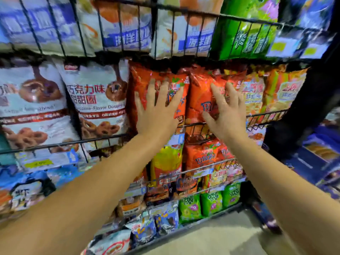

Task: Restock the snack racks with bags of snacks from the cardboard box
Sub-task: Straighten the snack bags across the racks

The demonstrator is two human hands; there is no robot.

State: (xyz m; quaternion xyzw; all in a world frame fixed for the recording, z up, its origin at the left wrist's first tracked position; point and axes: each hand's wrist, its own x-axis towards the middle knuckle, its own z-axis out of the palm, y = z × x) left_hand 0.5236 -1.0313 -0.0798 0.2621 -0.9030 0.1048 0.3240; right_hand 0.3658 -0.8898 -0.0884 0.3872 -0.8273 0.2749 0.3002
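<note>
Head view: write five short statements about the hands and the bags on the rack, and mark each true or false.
1. Both hands press flat on red-orange bags. True: left hand, right hand, red-orange bags.
2. The left hand grips a green bag. False: its fingers are straight on a red-orange bag.
3. Doughnut bags stand left of the red-orange bags. True.
4. The small green bags sit on the top tier. False: they sit on a low tier.
5. The cardboard box is in view. False: none shows.
</note>
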